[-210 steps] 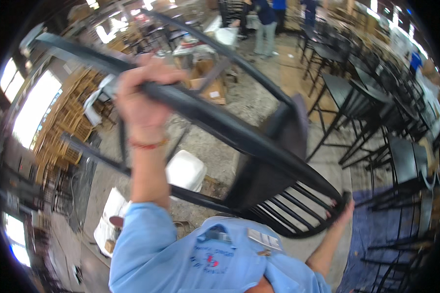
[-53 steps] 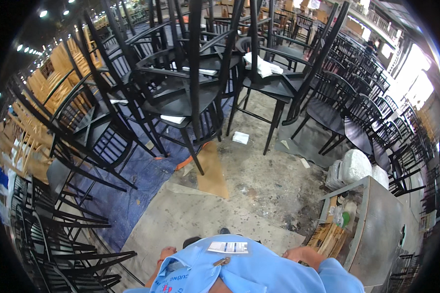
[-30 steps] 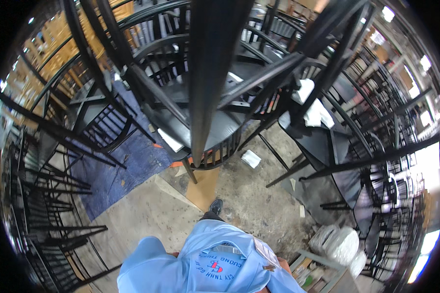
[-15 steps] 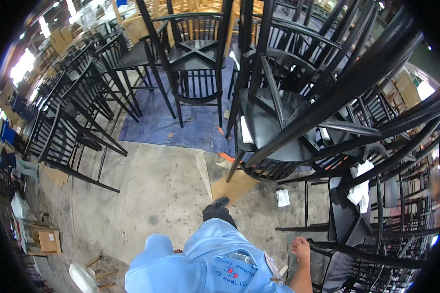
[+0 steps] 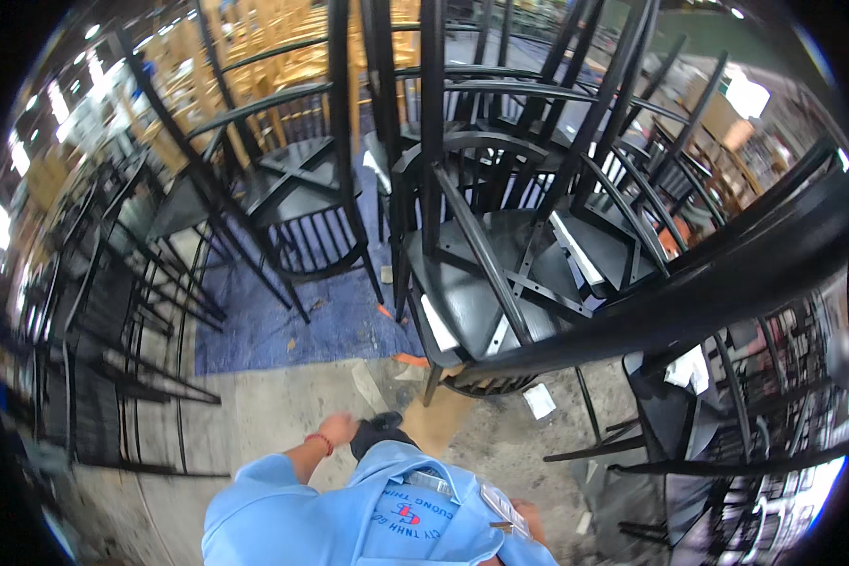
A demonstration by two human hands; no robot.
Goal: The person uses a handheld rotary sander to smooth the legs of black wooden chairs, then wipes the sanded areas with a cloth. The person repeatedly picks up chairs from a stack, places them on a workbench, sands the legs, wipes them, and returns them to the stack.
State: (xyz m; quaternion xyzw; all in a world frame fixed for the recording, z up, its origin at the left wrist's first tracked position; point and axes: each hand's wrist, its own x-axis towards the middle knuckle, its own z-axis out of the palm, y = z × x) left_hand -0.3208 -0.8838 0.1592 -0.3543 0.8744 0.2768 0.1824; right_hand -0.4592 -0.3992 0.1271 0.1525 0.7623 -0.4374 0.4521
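Crowding black chairs (image 5: 500, 274), blue tarp (image 5: 292, 325)

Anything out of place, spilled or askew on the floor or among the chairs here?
Yes. Paper scraps and orange bits litter the stained concrete floor beside the blue mat. Several black chairs sit stacked, legs up. Left hand hangs free.

**Black chairs, blue mat, blue shirt**

The stacked chairs (image 5: 500, 283) are all black. A blue mat (image 5: 292, 321) lies under them on the grey floor (image 5: 283, 415). The person's shirt (image 5: 349, 514) is light blue. A red band (image 5: 319, 441) goes around the wrist by the left hand (image 5: 341, 430). Yellow-brown wooden chairs (image 5: 283, 47) stand far back.
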